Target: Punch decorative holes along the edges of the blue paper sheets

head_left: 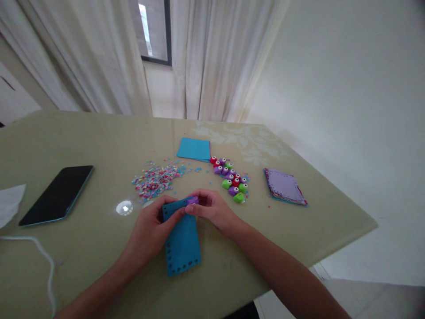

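Note:
A blue paper card [183,241] with small shapes punched along its left and bottom edges hangs between my hands, above the table's near side. My left hand [157,223] pinches its upper left part, thumb in front. At the card's top right corner, my right hand [210,208] closes around a small purple craft punch [192,200], partly hidden by the fingers. Beyond that hand lies a cluster of red, purple and green craft punches [233,177]. To the left of the cluster is a pile of colourful punched paper bits [157,179].
A stack of blue cards [194,148] lies farther back. On the right sits a stack of punched cards with a lilac one [285,185] on top. A dark tablet [58,195], white paper [11,204] and white cable [49,261] occupy the left. The table edge [345,246] slants at right.

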The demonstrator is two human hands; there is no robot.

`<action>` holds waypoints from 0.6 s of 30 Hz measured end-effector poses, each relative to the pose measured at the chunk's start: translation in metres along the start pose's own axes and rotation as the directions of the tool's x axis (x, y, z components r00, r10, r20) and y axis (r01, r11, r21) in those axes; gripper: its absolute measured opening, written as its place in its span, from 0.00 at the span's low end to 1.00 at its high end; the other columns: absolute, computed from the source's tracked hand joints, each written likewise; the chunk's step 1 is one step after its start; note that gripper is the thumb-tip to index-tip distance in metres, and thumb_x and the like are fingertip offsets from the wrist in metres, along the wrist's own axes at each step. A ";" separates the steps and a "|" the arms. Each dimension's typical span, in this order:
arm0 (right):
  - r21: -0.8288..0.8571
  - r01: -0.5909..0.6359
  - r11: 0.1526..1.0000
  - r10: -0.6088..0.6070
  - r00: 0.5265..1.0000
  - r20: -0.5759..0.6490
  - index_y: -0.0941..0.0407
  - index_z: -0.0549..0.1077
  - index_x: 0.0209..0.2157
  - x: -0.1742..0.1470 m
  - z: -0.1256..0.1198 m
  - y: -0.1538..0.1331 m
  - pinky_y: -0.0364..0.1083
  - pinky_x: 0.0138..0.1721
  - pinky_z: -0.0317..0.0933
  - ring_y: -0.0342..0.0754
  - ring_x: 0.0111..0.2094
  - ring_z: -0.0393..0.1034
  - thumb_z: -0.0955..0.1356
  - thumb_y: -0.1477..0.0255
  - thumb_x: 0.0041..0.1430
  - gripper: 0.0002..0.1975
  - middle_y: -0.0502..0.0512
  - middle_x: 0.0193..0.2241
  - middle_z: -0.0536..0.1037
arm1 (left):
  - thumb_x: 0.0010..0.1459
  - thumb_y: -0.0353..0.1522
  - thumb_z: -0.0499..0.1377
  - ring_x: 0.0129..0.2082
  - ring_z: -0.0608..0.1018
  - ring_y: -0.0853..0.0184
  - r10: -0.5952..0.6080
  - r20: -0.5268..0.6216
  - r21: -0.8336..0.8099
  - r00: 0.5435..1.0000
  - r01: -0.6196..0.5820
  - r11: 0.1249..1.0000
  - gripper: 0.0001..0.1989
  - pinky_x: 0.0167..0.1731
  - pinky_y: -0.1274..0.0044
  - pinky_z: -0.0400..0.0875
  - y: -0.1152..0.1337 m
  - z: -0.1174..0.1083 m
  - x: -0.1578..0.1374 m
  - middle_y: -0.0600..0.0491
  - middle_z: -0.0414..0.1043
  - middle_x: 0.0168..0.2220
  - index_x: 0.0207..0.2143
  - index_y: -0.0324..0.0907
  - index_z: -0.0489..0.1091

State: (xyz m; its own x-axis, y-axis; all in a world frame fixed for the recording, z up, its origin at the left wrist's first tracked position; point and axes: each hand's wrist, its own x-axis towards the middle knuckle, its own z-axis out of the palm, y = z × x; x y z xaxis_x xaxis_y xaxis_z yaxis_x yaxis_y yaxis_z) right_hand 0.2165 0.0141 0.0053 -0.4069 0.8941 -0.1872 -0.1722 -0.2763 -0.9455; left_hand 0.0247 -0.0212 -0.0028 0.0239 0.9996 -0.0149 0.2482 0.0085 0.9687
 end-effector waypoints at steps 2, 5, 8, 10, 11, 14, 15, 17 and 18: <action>-0.003 0.004 1.000 -0.003 1.000 0.002 0.56 0.80 0.35 0.000 0.000 0.002 0.44 0.38 0.63 0.43 0.32 0.70 0.86 0.58 0.37 0.26 0.47 0.30 0.79 | 0.56 0.52 0.69 0.26 0.78 0.62 -0.001 -0.002 0.007 1.000 0.001 1.000 0.20 0.23 0.76 0.71 0.000 0.000 0.000 0.54 0.80 0.28 0.38 0.45 0.80; 0.003 0.010 1.000 -0.010 1.000 0.003 0.55 0.80 0.34 0.001 0.000 0.004 0.44 0.38 0.63 0.43 0.31 0.69 0.86 0.58 0.36 0.26 0.46 0.30 0.78 | 0.56 0.51 0.69 0.28 0.78 0.62 0.015 -0.013 0.023 1.000 -0.015 1.000 0.20 0.25 0.77 0.71 -0.001 0.000 0.000 0.54 0.80 0.29 0.38 0.45 0.80; 0.014 0.016 1.000 -0.016 1.000 -0.002 0.55 0.79 0.34 0.002 0.001 0.007 0.44 0.37 0.61 0.43 0.32 0.68 0.86 0.58 0.38 0.26 0.46 0.30 0.77 | 0.57 0.52 0.69 0.28 0.79 0.62 0.024 -0.010 0.035 1.000 -0.024 0.999 0.20 0.26 0.77 0.71 -0.001 -0.001 0.000 0.54 0.80 0.29 0.38 0.46 0.80; 0.024 0.022 0.999 -0.022 1.000 -0.009 0.55 0.79 0.34 0.002 0.002 0.008 0.44 0.37 0.60 0.43 0.32 0.67 0.86 0.59 0.38 0.25 0.46 0.29 0.76 | 0.57 0.52 0.69 0.28 0.78 0.63 0.019 -0.005 0.041 1.000 -0.019 0.999 0.20 0.25 0.77 0.71 -0.001 -0.001 0.000 0.54 0.80 0.29 0.38 0.46 0.80; 0.027 0.026 0.999 -0.026 1.000 -0.012 0.55 0.79 0.34 0.002 0.002 0.008 0.44 0.36 0.60 0.43 0.31 0.67 0.86 0.59 0.38 0.25 0.46 0.29 0.76 | 0.57 0.52 0.69 0.27 0.78 0.63 0.017 -0.004 0.043 1.000 -0.017 0.999 0.20 0.25 0.77 0.71 -0.001 0.000 0.001 0.54 0.80 0.28 0.38 0.46 0.80; 0.025 0.039 0.999 -0.038 0.999 -0.013 0.55 0.78 0.33 0.001 0.003 0.006 0.43 0.35 0.59 0.42 0.30 0.66 0.86 0.58 0.38 0.25 0.45 0.28 0.75 | 0.57 0.52 0.69 0.28 0.77 0.63 0.019 -0.011 0.038 1.000 -0.018 0.999 0.20 0.25 0.76 0.71 -0.002 0.000 0.001 0.55 0.80 0.29 0.38 0.46 0.80; 0.027 0.044 0.999 -0.044 0.999 -0.012 0.55 0.78 0.32 0.001 0.003 0.006 0.43 0.35 0.59 0.42 0.30 0.65 0.86 0.58 0.38 0.25 0.45 0.27 0.75 | 0.57 0.52 0.69 0.28 0.77 0.63 0.022 -0.014 0.035 1.000 -0.021 0.999 0.19 0.25 0.76 0.71 -0.002 0.000 0.000 0.55 0.80 0.29 0.38 0.46 0.79; 0.023 0.044 0.999 -0.044 0.999 0.000 0.55 0.77 0.32 0.001 0.003 0.005 0.43 0.34 0.59 0.42 0.29 0.65 0.86 0.58 0.37 0.26 0.44 0.26 0.74 | 0.57 0.51 0.69 0.28 0.78 0.63 0.030 -0.018 0.033 0.999 -0.029 0.999 0.19 0.26 0.76 0.71 -0.003 0.000 0.000 0.55 0.80 0.29 0.37 0.46 0.79; 0.018 0.043 0.999 -0.043 0.999 0.003 0.55 0.77 0.32 0.001 0.003 0.004 0.43 0.34 0.60 0.42 0.29 0.65 0.86 0.58 0.36 0.26 0.44 0.26 0.74 | 0.57 0.51 0.70 0.28 0.78 0.63 0.029 -0.016 0.031 0.999 -0.029 0.999 0.19 0.26 0.76 0.71 -0.004 -0.001 0.000 0.55 0.80 0.29 0.37 0.46 0.80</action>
State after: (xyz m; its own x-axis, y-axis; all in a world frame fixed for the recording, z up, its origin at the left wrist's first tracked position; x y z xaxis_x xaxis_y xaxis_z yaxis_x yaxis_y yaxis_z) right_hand 0.2123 0.0125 0.0018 -0.4020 0.9040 -0.1456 -0.2055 -0.2441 -0.9477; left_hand 0.0232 -0.0211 -0.0061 0.0154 0.9997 0.0174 0.2769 -0.0210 0.9607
